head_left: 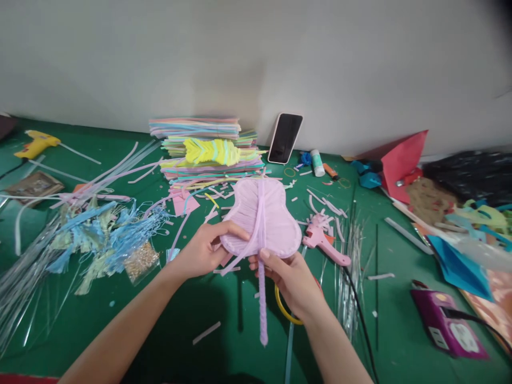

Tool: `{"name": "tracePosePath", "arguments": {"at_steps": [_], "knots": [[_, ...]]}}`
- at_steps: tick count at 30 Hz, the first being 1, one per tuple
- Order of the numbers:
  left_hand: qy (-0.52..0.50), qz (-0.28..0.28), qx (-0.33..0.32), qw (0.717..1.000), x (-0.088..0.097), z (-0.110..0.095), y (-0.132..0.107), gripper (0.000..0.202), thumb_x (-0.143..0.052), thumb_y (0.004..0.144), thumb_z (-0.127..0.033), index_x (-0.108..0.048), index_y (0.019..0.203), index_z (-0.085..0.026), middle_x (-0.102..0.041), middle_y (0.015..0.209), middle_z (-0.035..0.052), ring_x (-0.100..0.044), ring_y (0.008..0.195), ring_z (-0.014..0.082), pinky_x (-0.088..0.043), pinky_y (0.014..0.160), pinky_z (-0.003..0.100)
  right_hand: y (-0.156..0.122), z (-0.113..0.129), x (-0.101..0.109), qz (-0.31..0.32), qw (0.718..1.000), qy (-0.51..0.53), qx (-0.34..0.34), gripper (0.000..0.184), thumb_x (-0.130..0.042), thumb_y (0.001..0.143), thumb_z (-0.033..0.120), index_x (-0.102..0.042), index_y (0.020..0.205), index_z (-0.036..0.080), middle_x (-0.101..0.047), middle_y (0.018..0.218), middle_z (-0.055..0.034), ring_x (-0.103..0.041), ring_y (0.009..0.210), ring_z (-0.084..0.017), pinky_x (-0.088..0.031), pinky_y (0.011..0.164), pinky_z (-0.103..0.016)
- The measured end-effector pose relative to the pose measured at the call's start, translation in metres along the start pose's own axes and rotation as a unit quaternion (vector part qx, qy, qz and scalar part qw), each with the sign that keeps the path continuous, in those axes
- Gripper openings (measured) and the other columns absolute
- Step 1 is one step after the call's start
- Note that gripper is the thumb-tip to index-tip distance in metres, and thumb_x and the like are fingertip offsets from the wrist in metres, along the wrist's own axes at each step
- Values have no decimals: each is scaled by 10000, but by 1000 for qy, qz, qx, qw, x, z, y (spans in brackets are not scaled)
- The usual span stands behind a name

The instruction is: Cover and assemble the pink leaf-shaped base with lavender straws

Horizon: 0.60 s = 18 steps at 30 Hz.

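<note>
A pink fan-shaped craft piece [262, 216] made of folded strips, with a long braided pink handle [263, 304] hanging down, is held above the green table [224, 320]. My left hand [204, 249] pinches its lower left edge, thumb on top. My right hand [290, 277] grips it at the base where the handle meets the body, thumb pressed on the handle. A yellow ring [282, 309] shows just under my right hand.
A stack of coloured strips [208, 146] with a yellow-and-blue woven piece on top stands behind. A phone [285, 137] leans on the wall. A pink glue gun [324, 242], a yellow glue gun [38, 143], blue tassels [104, 232], a purple power strip [448, 325] and paper scraps lie around.
</note>
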<state>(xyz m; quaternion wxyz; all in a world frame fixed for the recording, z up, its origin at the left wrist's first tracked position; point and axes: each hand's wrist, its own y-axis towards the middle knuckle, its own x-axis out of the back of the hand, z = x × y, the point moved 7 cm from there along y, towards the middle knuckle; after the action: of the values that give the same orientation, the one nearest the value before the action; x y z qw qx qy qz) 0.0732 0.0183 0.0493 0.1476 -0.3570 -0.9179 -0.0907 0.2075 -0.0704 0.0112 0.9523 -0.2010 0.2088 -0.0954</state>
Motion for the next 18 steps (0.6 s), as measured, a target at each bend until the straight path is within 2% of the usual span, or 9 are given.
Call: {"name": "tracePosePath", "arguments": {"at_steps": [4,7,9,12,14,18], "knots": [[-80,11,35,996,-7,7,-1,272,-508,742,-59,-675,913,-187,-620,720,6,-579,589,117,-428,527,198,5,2,2,-22,998,44,50,182,-805,690,319,-723,774,180,-691,672,14,-605,623,-104,-493,652,-231],[-195,0,64,979,-11,11,-1,245,-540,768,-87,-677,934,-205,-611,784,-5,-550,577,85,-420,522,178,5,7,5,-30,996,46,77,162,-798,696,311,-714,725,176,-668,635,21,-590,596,-98,-487,631,-229],[-313,-29,87,945,-12,14,-1,348,-547,781,-114,-643,1087,-251,-620,808,-15,-572,617,92,-460,580,191,5,7,7,-38,995,31,87,157,-787,712,317,-716,725,177,-670,640,18,-592,598,-97,-486,618,-221],[-461,-75,111,877,-14,19,2,490,-567,832,-241,-495,1314,-284,-647,809,-11,-622,680,133,-519,647,250,5,5,10,-48,995,-16,83,178,-784,716,340,-717,728,176,-688,647,6,-589,574,-99,-492,578,-220],[-476,-95,128,865,-16,22,5,489,-634,824,-298,-519,1295,-235,-672,862,13,-640,717,144,-534,660,250,5,2,11,-41,996,-46,70,194,-797,697,345,-714,738,175,-694,652,3,-588,559,-103,-503,564,-225],[-423,-111,168,883,-23,28,9,349,-779,717,-220,-650,1030,-135,-697,876,44,-652,739,151,-549,688,248,4,-4,10,-28,998,-37,44,291,-817,662,342,-712,889,195,-735,812,-10,-651,666,-136,-553,648,-265]]}}
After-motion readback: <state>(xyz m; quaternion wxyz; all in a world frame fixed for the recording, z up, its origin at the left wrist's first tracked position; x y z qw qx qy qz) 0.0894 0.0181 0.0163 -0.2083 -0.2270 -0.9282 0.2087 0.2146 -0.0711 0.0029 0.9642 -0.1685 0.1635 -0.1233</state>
